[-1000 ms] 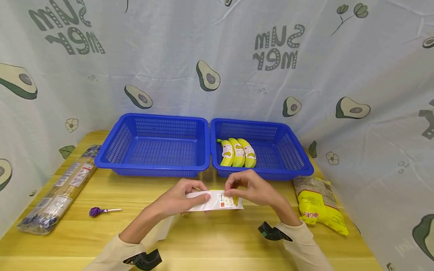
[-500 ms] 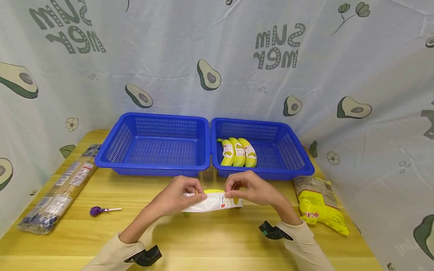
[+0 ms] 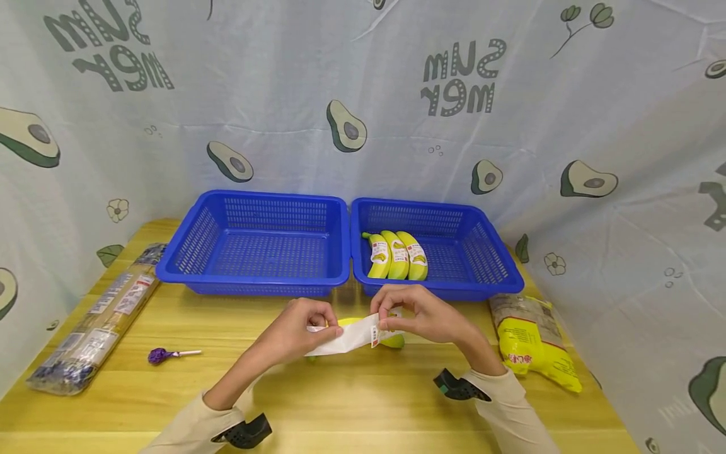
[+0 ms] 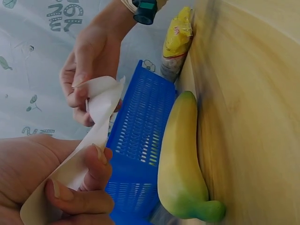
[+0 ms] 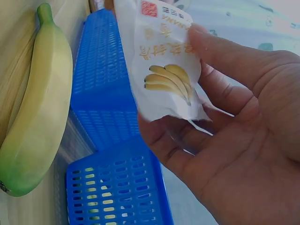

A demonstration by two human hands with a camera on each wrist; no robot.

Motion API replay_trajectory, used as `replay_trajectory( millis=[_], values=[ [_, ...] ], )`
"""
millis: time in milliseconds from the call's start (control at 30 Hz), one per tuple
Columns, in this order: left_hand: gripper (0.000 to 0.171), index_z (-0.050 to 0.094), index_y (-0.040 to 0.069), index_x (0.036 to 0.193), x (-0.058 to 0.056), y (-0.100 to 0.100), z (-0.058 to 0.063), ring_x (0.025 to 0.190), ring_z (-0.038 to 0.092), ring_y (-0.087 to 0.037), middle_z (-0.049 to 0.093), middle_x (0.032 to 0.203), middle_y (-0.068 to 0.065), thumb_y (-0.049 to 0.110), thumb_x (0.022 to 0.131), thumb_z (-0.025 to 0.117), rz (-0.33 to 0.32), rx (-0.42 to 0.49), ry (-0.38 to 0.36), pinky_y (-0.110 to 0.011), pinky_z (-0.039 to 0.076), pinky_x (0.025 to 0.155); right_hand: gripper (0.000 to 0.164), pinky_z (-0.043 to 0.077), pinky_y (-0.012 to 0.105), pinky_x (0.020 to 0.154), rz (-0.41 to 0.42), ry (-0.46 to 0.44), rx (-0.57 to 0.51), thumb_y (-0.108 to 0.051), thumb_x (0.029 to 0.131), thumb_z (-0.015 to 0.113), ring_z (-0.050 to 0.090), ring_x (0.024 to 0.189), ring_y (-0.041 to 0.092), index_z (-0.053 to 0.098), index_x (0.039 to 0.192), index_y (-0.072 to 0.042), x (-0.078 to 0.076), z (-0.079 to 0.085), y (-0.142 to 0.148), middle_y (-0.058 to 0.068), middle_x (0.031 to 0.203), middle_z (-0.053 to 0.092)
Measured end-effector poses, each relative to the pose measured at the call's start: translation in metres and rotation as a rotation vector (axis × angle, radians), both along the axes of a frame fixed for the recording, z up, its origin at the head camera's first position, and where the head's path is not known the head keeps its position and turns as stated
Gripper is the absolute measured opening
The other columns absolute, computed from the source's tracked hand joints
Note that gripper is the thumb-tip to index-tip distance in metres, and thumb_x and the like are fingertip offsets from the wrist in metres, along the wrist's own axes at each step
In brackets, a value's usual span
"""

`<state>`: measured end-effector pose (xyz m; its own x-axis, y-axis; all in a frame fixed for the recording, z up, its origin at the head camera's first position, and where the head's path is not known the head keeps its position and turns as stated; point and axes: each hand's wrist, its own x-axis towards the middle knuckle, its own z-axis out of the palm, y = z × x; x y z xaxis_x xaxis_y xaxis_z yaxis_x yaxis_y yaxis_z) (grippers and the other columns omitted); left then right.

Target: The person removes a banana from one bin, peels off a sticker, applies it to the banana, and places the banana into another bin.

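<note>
My left hand [image 3: 297,326] pinches the left end of a white paper label strip [image 3: 346,337] between thumb and fingers. At its other end, which is printed with bananas, my right hand [image 3: 416,312] has it pinched too. The strip hangs between the hands, bent and twisted. Below it a yellow banana with green ends [image 4: 180,154] lies on the wooden table, apart from the hands. In the head view the strip and hands cover most of this banana; the right wrist view shows its whole length bare of any label.
Three labelled bananas [image 3: 399,255] lie in the right blue basket [image 3: 448,288]. The left blue basket [image 3: 255,281] stands beside it. A purple lollipop [image 3: 161,356] and a long clear packet [image 3: 102,328] are at left. A yellow-and-clear bag [image 3: 530,347] lies at right.
The strip was nearly flat; its right part is now tilted up and twisted, and the banana's green end shows beneath. My left hand shifted slightly left earlier. Both hands keep their pinch.
</note>
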<state>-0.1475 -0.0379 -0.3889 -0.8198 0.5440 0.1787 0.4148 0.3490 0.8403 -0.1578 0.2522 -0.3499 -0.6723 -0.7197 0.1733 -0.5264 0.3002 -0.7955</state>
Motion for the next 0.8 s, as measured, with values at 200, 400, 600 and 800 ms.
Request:
replay_trajectory(
  millis=[200, 400, 600, 800],
  values=[
    [0.014, 0.074, 0.011, 0.083, 0.001, 0.005, -0.007, 0.063, 0.043, -0.004, 0.050, 0.065, 0.010, 0.010, 0.095, 0.082, 0.007, -0.012, -0.016, -0.019, 0.036, 0.056, 0.009, 0.061, 0.034, 0.088, -0.009, -0.013, -0.044, 0.000, 0.101, 0.073, 0.065, 0.109, 0.024, 0.072, 0.095, -0.007, 0.001, 0.002, 0.004, 0.013, 0.115, 0.072],
    [0.016, 0.073, 0.010, 0.083, 0.005, 0.013, -0.015, 0.065, 0.047, -0.004, 0.053, 0.064, 0.011, 0.011, 0.096, 0.082, -0.020, -0.021, -0.036, -0.019, 0.041, 0.059, 0.006, 0.062, 0.031, 0.088, -0.009, -0.064, -0.086, -0.001, 0.103, 0.071, 0.063, 0.110, 0.024, 0.073, 0.097, -0.003, 0.000, 0.006, 0.006, 0.018, 0.115, 0.071],
    [0.017, 0.073, 0.012, 0.081, 0.012, 0.025, -0.030, 0.063, 0.041, -0.001, 0.053, 0.062, 0.013, 0.011, 0.096, 0.082, -0.064, -0.062, -0.019, -0.019, 0.034, 0.057, 0.007, 0.060, 0.031, 0.092, -0.017, -0.055, -0.117, -0.001, 0.103, 0.071, 0.064, 0.107, 0.023, 0.073, 0.096, -0.002, -0.002, 0.006, 0.008, 0.021, 0.111, 0.070],
    [0.016, 0.075, 0.016, 0.083, 0.024, 0.036, -0.038, 0.063, 0.046, 0.001, 0.062, 0.065, 0.015, 0.015, 0.096, 0.084, -0.120, -0.140, -0.028, -0.019, 0.043, 0.059, 0.006, 0.059, 0.027, 0.080, -0.038, -0.037, -0.125, -0.001, 0.103, 0.071, 0.062, 0.092, 0.019, 0.072, 0.097, -0.003, -0.002, 0.002, 0.006, 0.013, 0.097, 0.069]
  ],
)
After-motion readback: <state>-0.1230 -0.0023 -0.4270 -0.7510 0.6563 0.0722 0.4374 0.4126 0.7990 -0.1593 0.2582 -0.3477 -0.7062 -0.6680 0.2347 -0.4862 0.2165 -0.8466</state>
